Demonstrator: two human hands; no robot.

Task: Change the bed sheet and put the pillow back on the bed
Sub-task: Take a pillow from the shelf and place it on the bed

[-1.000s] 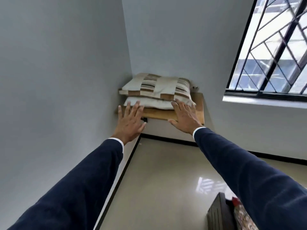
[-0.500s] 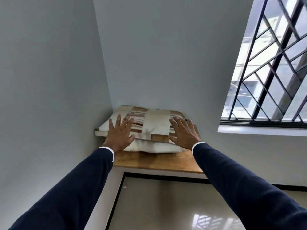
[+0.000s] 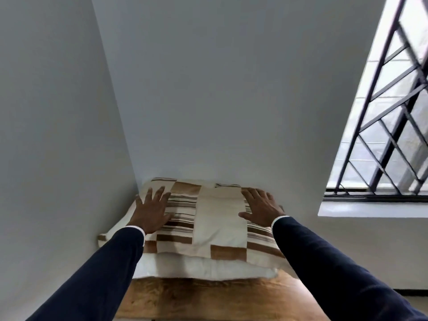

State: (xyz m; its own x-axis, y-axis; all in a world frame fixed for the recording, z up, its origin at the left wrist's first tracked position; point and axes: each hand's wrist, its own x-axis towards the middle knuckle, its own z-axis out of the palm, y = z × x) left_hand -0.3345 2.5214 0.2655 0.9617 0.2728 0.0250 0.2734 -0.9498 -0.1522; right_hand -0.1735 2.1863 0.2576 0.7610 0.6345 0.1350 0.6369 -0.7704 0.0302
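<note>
Your left hand lies flat, fingers straight and spread, on the left part of the striped pillow. Your right hand lies flat in the same manner on the right part of that pillow, fingers extended, thumb pointing inward. Neither hand curls around or pinches anything; both rest palm-down on the fabric.

The striped pillow carries brown, cream and dark bands with a plain cream panel down its middle, between your two hands. It sits on top of a white pillow, whose front edge shows beneath it. Both pillows rest on a wooden surface set into the corner of the room, with the stack touching the left wall and the back wall.

Your dark blue sleeves run from the lower frame edge to the wrists, each with a white cuff showing. A barred window with a white sill stands to the right, well apart from the pillows.
</note>
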